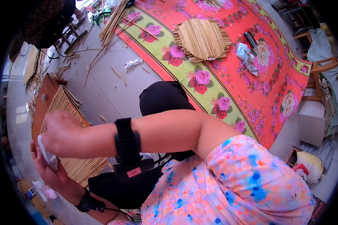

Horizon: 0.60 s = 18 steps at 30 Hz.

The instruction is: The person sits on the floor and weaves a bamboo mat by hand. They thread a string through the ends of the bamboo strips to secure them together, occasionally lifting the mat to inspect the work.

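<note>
My right arm reaches across to the left, and my right hand [62,129] is curled with its fingers mostly hidden. It closes on a crumpled white cloth or tissue [47,153]. Just below it, my left hand [49,170] is turned palm up with its fingers stretched out, and the white piece lies against the palm. Beneath and beside both hands is a panel of straw-coloured stalks [82,163] laid side by side. It rests against a reddish-brown wooden board [45,93].
A round stalk mat [201,39] lies on a red floral cloth [229,90], near a dark cylindrical object [250,39] and a blue-white packet [243,50]. Loose stalks [112,28] and white string [133,64] lie on the tiled floor. Another person's dark-clothed leg [60,22] is at upper left; a wooden chair [321,67] at right.
</note>
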Motion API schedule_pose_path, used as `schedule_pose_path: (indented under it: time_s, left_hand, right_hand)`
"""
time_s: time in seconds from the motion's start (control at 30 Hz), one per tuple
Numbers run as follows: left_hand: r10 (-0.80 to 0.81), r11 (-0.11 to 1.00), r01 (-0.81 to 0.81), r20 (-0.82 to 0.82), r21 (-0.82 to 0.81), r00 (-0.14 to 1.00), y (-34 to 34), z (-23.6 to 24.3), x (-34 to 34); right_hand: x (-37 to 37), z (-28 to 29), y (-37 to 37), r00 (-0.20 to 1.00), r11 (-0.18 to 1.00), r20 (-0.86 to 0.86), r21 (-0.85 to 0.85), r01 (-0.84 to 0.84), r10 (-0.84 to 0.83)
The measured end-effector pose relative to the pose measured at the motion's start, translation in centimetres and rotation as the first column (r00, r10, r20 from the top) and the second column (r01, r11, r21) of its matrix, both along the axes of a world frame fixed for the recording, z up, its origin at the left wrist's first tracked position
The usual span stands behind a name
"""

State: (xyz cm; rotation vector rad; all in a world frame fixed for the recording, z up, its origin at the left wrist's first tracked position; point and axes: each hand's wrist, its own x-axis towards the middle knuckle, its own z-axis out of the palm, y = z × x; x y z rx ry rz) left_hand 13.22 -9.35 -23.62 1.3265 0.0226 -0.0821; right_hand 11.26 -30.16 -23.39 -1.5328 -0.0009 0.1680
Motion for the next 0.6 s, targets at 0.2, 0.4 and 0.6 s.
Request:
schedule_pose_path:
  time_s: [0.2,0.4,0.6]
  left_hand:
    - [-0.189,0.967,0.202,0.097,-0.153,0.977,-2.8,0.6,-0.8]
    - [-0.346,0.765,0.376,0.158,-0.523,0.925,-3.0,-0.5,-1.3]
    - [0.002,0.81,-0.167,0.282,0.563,0.959,-6.7,-1.7,-6.5]
  right_hand:
    - [0.8,-2.3,4.2,0.967,0.846,-0.2,0.533,-0.026,0.156]
    - [2.5,-1.7,3.4,0.99,0.67,0.137,0.732,-0.125,0.036]
    - [0.4,-0.2,1.7,0.982,0.904,0.185,0.414,-0.111,0.036]
